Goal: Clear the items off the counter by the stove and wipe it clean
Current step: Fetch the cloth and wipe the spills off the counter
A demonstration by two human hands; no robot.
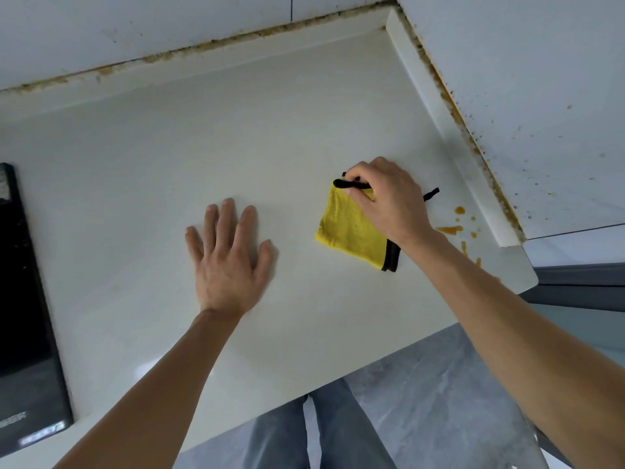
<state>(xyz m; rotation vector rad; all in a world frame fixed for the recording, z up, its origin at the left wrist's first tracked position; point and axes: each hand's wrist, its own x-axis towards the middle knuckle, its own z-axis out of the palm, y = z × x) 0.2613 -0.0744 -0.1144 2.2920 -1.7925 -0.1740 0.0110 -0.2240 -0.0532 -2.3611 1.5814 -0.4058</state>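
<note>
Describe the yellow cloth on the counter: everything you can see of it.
The yellow cloth looks like a folded microfibre rag, bright yellow with a black trim along its edges and a small black loop sticking out on its far right side. It lies flat on the white counter, towards the right end, just left of some orange splatters. The right hand rests on its upper part with fingers curled onto the black edge. The left hand lies flat on the counter, apart from it.

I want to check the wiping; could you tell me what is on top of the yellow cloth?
The right hand rests on the yellow cloth, fingers curled over its black-trimmed far edge. The cloth lies on the counter; whatever is beneath it is covered.
</note>
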